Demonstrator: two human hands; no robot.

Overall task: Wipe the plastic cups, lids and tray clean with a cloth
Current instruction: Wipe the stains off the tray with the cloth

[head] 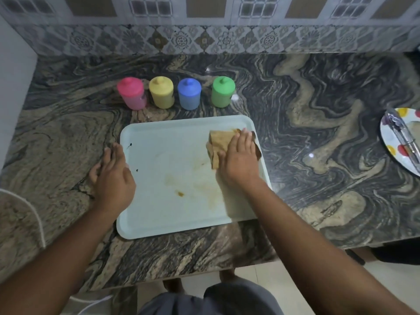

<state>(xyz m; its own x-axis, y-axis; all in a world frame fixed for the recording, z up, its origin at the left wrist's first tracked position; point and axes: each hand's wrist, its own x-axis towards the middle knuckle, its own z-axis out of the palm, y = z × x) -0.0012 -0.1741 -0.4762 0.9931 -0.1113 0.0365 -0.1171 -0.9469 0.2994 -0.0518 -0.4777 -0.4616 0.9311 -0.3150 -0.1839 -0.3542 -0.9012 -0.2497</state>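
The soft brown cloth (219, 147) is pressed flat under the open right hand (238, 158) on the light, slippery tray (159, 226), best steadied at its left rim by the open left hand (113, 176).

Both forearms are bare from the near edge up to the wrists, with no sleeve showing. The left hand (112, 176) and the right hand (238, 159) wear no rings, watch or gloves. Grey shorts (211, 301) show at the near edge, above bare feet.
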